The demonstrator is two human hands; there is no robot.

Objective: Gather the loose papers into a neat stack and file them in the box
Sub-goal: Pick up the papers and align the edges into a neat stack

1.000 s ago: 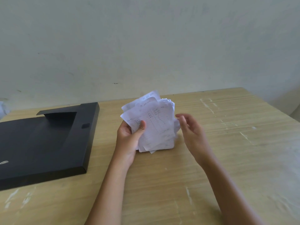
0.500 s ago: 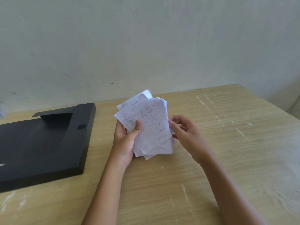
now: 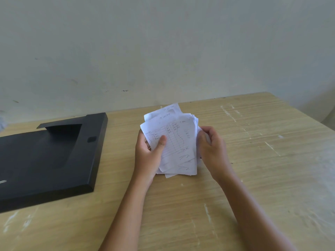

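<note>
1. Holding the papers (image 3: 174,142) upright over the middle of the table (image 3: 253,160), I had them in both hands, their lower edges near the tabletop; whether they touched it I could not tell.
2. The sheets were fanned unevenly, corners sticking out at top and bottom, the front one handwritten with ruled lines.
3. My left hand (image 3: 149,151) gripped the left edge, thumb pressed on the front sheet, fingers behind.
4. My right hand (image 3: 211,144) was curled closed on the right edge.
5. The black box (image 3: 54,160) lay flat to the left, well apart from the papers.
</note>
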